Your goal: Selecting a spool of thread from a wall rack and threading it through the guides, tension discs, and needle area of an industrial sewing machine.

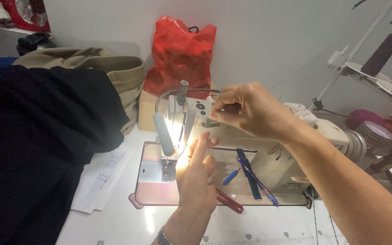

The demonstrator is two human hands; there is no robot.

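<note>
Sewing machine [250,149] sits mid-bench, so steady your left hand [197,177], fingers loosely spread and holding nothing, by the lit needle, while your right hand [246,109] beyond keeps its fingers pinched at the head, thread unseen.

Sewing machine [259,154] – cream painted metal, worn; bag [180,52] – glossy red plastic; black cloth [46,118] matt.

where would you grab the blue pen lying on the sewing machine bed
Take the blue pen by its upper barrel, coming from above and the right. It lies flat and slanted across a dark blue strip. The left hand crowds its left side, and the lower tip sits near the bed's edge.
</note>
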